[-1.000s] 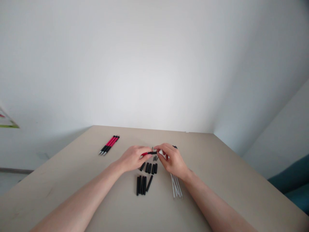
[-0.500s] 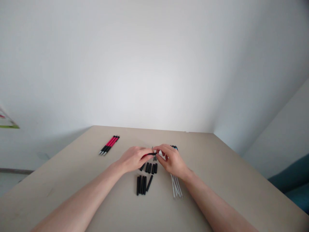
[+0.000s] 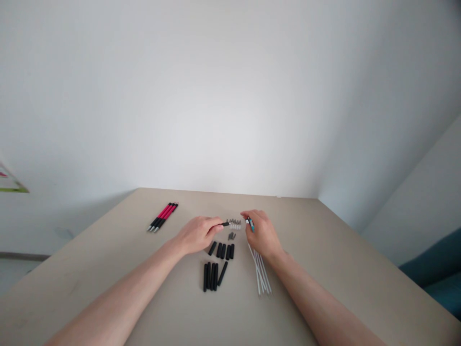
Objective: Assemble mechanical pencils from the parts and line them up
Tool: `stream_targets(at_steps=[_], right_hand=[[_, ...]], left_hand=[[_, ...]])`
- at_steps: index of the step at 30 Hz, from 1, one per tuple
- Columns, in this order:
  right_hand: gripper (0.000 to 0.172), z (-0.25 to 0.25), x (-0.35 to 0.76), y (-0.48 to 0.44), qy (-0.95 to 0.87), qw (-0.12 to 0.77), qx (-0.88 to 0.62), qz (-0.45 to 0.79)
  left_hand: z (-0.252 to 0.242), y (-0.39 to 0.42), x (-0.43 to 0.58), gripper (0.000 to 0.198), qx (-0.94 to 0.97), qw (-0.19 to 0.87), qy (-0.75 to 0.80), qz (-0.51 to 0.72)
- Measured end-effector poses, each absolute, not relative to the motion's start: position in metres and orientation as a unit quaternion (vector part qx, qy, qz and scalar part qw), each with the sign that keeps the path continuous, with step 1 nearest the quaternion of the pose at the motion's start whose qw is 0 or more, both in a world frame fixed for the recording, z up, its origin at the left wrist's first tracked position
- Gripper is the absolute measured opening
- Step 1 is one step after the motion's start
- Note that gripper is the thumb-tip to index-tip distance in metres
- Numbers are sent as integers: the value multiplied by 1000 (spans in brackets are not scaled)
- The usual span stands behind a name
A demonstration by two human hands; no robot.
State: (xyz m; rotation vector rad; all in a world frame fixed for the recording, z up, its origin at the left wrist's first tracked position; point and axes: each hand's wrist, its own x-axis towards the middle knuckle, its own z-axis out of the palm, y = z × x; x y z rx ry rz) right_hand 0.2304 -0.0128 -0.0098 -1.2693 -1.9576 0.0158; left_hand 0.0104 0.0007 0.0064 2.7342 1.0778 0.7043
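Note:
My left hand point(image 3: 200, 234) is closed around a pen part point(image 3: 225, 224); only its slim black end sticks out past the fingertips, and the rest is hidden in the palm. Opposite it, my right hand point(image 3: 262, 234) curls its thumb and fingers about a small white, black and blue piece point(image 3: 251, 224). Between the hands lie a row of small metal cone tips point(image 3: 233, 221), short clear pieces point(image 3: 235, 227) and several springs point(image 3: 232, 236). White pen refills point(image 3: 262, 274) lie partly under my right hand and wrist.
Short black grips point(image 3: 223, 251) lie in a row below my left hand, with longer black tubes point(image 3: 212, 277) nearer to me. Three red and black pens point(image 3: 163, 217) rest side by side at the back left. The table point(image 3: 309, 226) meets a white wall behind.
My hands have moved apart, uncovering the small metal and clear parts. The pen part has stayed in my left hand. A blue piece now shows in my right hand.

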Motion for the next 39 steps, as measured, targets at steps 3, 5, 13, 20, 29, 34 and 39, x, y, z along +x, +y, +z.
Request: stream_targets(at_steps=[3,5,13,20,29,34,39], right_hand=[[40,-14,233,-10,-781,366,-506,4],[40,-15,233,-10,-786,356,-505,6],[33,-11,230,-13,-785,335,-520,29],[29,-7,227,-17,-809,361,-462,44],[33,-9,229,-14,-795,354,-491,40],[35,-10,230,-13,-774,338,-534,38],[31,-10,230,-13,-766,324,-554,30]], left_hand=[[7,1,9,25,898,74,367,232],[8,1,9,27,896,82,371,230],[10,0,9,34,877,86,424,207],[7,2,10,36,877,87,431,195],[7,2,9,37,878,102,431,180],[7,1,9,37,874,113,437,180],[4,4,9,37,873,111,439,179]])
